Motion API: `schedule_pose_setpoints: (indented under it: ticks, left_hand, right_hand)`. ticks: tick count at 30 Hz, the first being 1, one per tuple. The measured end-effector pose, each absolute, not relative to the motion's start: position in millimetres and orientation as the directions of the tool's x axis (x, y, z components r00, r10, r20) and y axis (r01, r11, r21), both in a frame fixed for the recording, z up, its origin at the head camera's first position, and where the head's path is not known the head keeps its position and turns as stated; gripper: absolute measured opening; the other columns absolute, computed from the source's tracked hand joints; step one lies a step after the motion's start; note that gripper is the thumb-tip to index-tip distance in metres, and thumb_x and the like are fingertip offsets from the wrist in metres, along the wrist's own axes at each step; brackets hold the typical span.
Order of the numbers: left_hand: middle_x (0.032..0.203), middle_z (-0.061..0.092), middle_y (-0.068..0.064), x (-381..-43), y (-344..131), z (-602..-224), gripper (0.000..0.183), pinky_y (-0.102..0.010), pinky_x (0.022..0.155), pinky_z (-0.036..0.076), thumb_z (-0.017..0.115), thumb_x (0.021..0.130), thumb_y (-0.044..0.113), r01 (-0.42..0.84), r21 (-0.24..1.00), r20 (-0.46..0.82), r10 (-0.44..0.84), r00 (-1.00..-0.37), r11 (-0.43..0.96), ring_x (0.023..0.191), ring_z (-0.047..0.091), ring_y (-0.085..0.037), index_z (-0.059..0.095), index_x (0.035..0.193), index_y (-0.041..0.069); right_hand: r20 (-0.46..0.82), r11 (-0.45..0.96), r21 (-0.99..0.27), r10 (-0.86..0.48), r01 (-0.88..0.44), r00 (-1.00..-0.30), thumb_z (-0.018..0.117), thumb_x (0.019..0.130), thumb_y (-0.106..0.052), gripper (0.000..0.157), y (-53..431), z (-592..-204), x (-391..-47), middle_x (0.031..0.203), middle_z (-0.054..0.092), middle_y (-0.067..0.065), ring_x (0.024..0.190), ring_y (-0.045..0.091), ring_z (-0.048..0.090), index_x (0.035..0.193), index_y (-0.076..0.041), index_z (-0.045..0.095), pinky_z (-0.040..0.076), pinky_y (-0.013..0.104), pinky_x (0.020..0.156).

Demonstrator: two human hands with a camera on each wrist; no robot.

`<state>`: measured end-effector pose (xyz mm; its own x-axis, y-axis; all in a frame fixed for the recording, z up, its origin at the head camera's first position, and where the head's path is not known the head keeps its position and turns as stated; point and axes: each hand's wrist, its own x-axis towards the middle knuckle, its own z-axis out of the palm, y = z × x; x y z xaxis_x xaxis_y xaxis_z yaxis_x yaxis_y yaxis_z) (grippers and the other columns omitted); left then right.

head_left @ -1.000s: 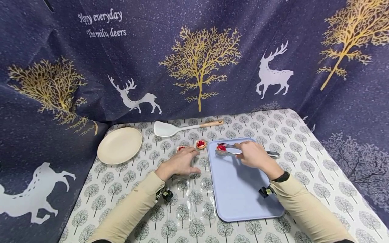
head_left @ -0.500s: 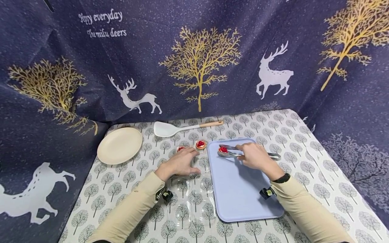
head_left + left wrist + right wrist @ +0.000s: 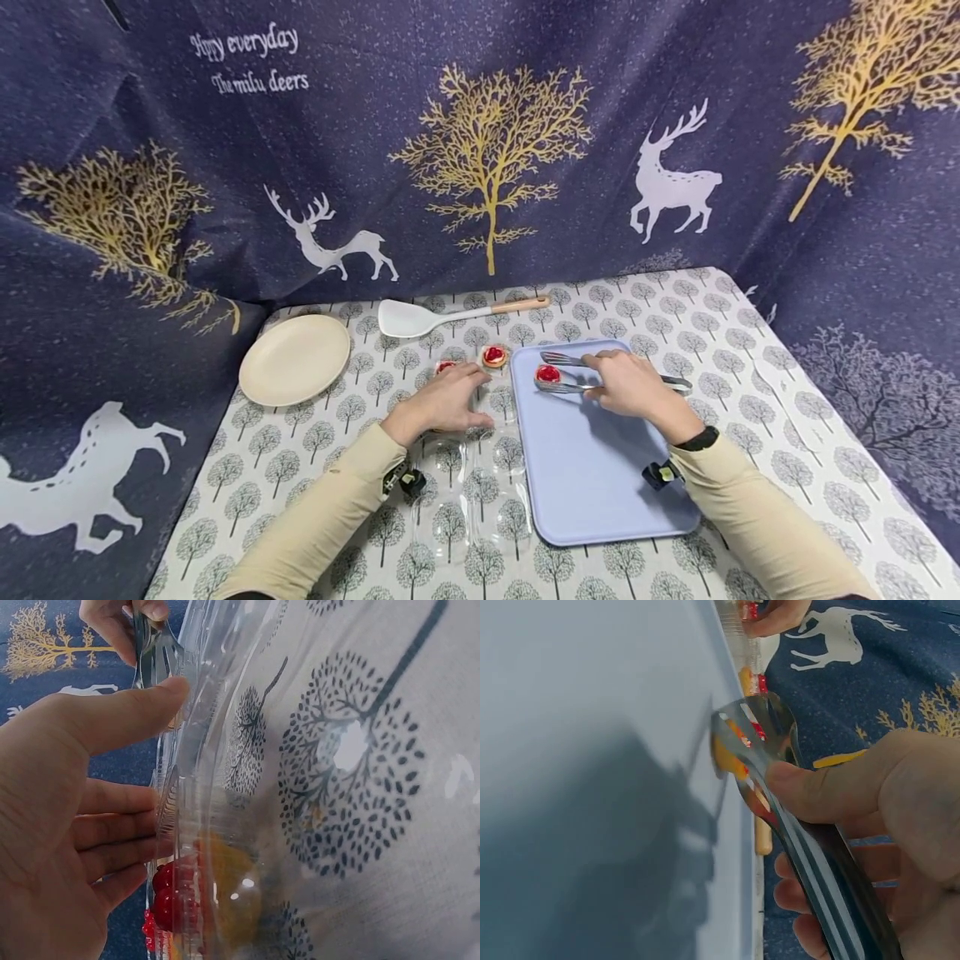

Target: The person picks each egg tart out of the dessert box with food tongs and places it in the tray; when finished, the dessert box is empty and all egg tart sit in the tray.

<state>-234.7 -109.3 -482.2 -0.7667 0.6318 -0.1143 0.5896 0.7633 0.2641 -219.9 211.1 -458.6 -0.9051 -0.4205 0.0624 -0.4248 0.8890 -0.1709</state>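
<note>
My right hand (image 3: 628, 383) grips metal tongs (image 3: 660, 381) over the far-left corner of the blue tray (image 3: 592, 475). A small red-topped tart (image 3: 548, 374) sits between the parted ends of the tongs, at the tray's far corner. In the right wrist view the slotted tong head (image 3: 754, 731) partly covers that tart. My left hand (image 3: 446, 398) rests on the clear plastic packaging (image 3: 468, 500) left of the tray, with its fingers fairly straight. Another tart (image 3: 494, 357) lies in the packaging's far end; a further tart (image 3: 446, 366) is partly hidden behind my left fingers.
A cream plate (image 3: 295, 360) stands at the far left of the table. Along the back lies a white spatula (image 3: 408, 319) with a wooden handle. The tablecloth (image 3: 285, 475) is patterned with trees, and a dark curtain (image 3: 337, 125) hangs behind the table.
The tong ends have spread apart around the tart. Its red top now faces up more fully, slightly nearer me. My left hand has stayed in place.
</note>
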Motion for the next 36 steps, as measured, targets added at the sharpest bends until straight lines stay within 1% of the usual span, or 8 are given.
schedule_pose_setpoints:
  ticks: [5,16,18,20,23,27,32,36]
  left_hand:
    - [0.15,0.043,-0.011,-235.6,-108.4,-483.4,0.086,-0.049,0.121,0.022,0.071,0.078,0.058,0.603,0.244,-0.112,0.64,-0.76,0.759,0.142,0.035,-0.034,0.047,0.142,0.007]
    - [0.149,0.044,-0.013,-236.1,-111.0,-479.9,0.085,-0.048,0.121,0.022,0.07,0.079,0.058,0.605,0.255,-0.109,0.645,-0.757,0.754,0.141,0.036,-0.033,0.047,0.141,0.004]
    - [0.148,0.045,-0.013,-237.4,-111.9,-477.8,0.085,-0.048,0.121,0.024,0.07,0.079,0.058,0.601,0.266,-0.104,0.642,-0.759,0.754,0.139,0.039,-0.033,0.048,0.14,0.003]
    - [0.146,0.047,-0.014,-239.8,-113.0,-475.4,0.083,-0.049,0.119,0.026,0.07,0.079,0.057,0.6,0.264,-0.089,0.639,-0.764,0.755,0.137,0.042,-0.032,0.049,0.139,0.003]
    - [0.141,0.051,-0.014,-244.8,-115.4,-472.1,0.078,-0.049,0.119,0.028,0.07,0.08,0.056,0.607,0.256,-0.06,0.639,-0.767,0.752,0.133,0.046,-0.032,0.053,0.136,0.004]
    - [0.142,0.05,-0.014,-252.2,-118.6,-468.9,0.074,-0.048,0.119,0.026,0.071,0.082,0.052,0.608,0.258,-0.035,0.636,-0.771,0.751,0.134,0.043,-0.032,0.054,0.135,0.004]
    - [0.143,0.049,-0.013,-261.4,-120.1,-466.9,0.075,-0.046,0.12,0.026,0.071,0.083,0.049,0.598,0.264,-0.028,0.625,-0.78,0.757,0.136,0.042,-0.031,0.051,0.137,0.003]
    - [0.141,0.05,-0.013,-268.8,-120.2,-467.3,0.076,-0.047,0.12,0.027,0.072,0.083,0.048,0.594,0.248,-0.022,0.617,-0.786,0.765,0.133,0.044,-0.03,0.049,0.139,0.002]
  right_hand:
    - [0.034,0.892,-0.202,-0.406,-0.404,-0.913,0.079,0.08,-0.035,0.067,214.4,-455.9,-217.6,0.12,0.066,0.022,0.103,0.039,0.064,0.136,-0.007,0.056,0.055,0.057,0.081]
    - [0.054,0.875,-0.251,-0.414,-0.414,-0.909,0.075,0.084,-0.033,0.062,213.2,-450.4,-223.1,0.131,0.061,0.02,0.114,0.042,0.059,0.136,-0.007,0.055,0.054,0.06,0.085]
    - [0.063,0.872,-0.251,-0.418,-0.42,-0.906,0.074,0.085,-0.033,0.06,211.9,-449.0,-225.0,0.131,0.061,0.019,0.107,0.039,0.063,0.136,-0.007,0.056,0.056,0.056,0.08]
    - [0.066,0.871,-0.249,-0.421,-0.424,-0.904,0.073,0.086,-0.033,0.059,210.3,-447.6,-227.2,0.129,0.062,0.019,0.087,0.032,0.066,0.136,-0.008,0.056,0.058,0.049,0.07]
    - [0.073,0.867,-0.25,-0.428,-0.432,-0.901,0.072,0.087,-0.034,0.058,207.3,-445.2,-230.7,0.128,0.062,0.021,0.061,0.021,0.058,0.136,-0.007,0.056,0.055,0.038,0.055]
    - [0.083,0.857,-0.254,-0.442,-0.448,-0.893,0.071,0.088,-0.034,0.057,203.1,-442.5,-235.6,0.13,0.061,0.022,0.056,0.017,0.055,0.135,-0.006,0.057,0.057,0.039,0.057]
    - [0.099,0.848,-0.255,-0.455,-0.465,-0.885,0.07,0.089,-0.034,0.054,196.7,-438.2,-239.6,0.13,0.062,0.021,0.07,0.025,0.066,0.135,-0.008,0.058,0.059,0.042,0.063]
    - [0.124,0.848,-0.231,-0.46,-0.477,-0.879,0.07,0.088,-0.035,0.055,190.8,-436.3,-243.4,0.128,0.062,0.02,0.079,0.028,0.067,0.135,-0.009,0.057,0.058,0.037,0.056]
